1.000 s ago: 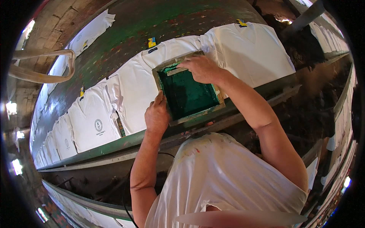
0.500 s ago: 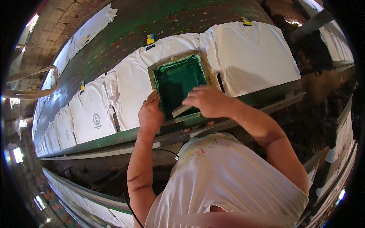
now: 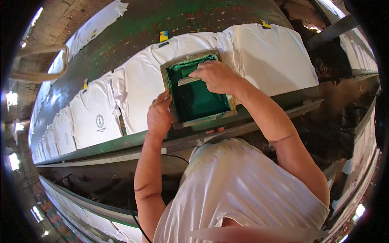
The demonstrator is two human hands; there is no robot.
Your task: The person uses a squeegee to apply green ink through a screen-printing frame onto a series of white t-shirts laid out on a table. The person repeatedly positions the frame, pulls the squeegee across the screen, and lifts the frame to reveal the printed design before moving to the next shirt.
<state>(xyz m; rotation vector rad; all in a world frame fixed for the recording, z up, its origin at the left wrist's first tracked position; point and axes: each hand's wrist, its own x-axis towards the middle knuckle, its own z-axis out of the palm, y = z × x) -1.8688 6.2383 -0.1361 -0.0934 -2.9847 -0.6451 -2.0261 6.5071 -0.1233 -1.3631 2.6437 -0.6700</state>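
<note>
A wooden-framed printing screen with green mesh lies over the lower part of a white T-shirt. My left hand closes on the frame's left edge, thumb and fingers at the rim. Inside the frame, my right hand grips a squeegee, a pale flat bar, near the far end of the mesh. The squeegee's lower edge and the shirt under the screen are hidden.
To the right lies a plain white V-neck shirt. Leftward, a shirt with a small dark round print and several more line the long green table. Yellow-and-blue tags show at the collars. A dark post stands far right.
My right hand has moved the squeegee from the near edge of the screen to its far part. My left hand stays at the frame's left edge.
</note>
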